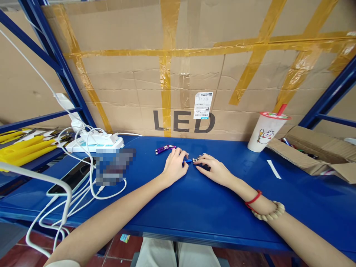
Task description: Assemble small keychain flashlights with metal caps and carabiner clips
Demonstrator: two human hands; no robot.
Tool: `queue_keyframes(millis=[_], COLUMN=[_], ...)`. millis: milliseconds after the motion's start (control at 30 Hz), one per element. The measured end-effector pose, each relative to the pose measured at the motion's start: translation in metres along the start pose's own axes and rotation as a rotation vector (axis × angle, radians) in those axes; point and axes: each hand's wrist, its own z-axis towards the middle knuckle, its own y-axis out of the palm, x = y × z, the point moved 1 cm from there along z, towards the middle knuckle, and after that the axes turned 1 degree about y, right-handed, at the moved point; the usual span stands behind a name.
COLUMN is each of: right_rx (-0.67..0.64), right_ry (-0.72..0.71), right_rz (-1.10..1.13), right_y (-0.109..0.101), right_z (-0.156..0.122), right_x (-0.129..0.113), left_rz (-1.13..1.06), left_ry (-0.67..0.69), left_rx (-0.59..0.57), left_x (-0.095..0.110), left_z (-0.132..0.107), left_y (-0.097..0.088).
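My left hand [174,168] rests over the blue table [164,211], fingers closed round a small blue metal tube [188,161] that pokes out towards the right. Facing it, my right hand [211,168] is curled with its fingertips down at several small silver button cells [194,160]. Its fingers partly cover them, so the exact grip is hard to make out. Behind my left hand lie purple keychain penlights [164,149] with metal clasps, side by side on the tabletop.
A white cup [263,133] with a red straw stands right, near an open cardboard box [308,155] and a white paper strip [274,169]. Left are a power strip [97,142], tangled white cables [90,178] and a phone [73,178]. A large carton [125,85] walls the back.
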Motion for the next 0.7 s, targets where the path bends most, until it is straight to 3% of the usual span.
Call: queue_keyframes(millis=[267, 700], right_rx=[-0.088, -0.159], right_ry=[0.119, 0.087], right_rz=[-0.031, -0.079], right_y=[-0.0032, -0.0018], right_z=[0.0003, 0.0008], right_x=[-0.006, -0.0031], left_rz=[-0.023, -0.033], left_ry=[0.0, 0.001], left_rx=[-0.009, -0.035], left_x=[-0.0001, -0.0001], left_z=[0.0003, 0.0003], left_y=[-0.0006, 0.0007])
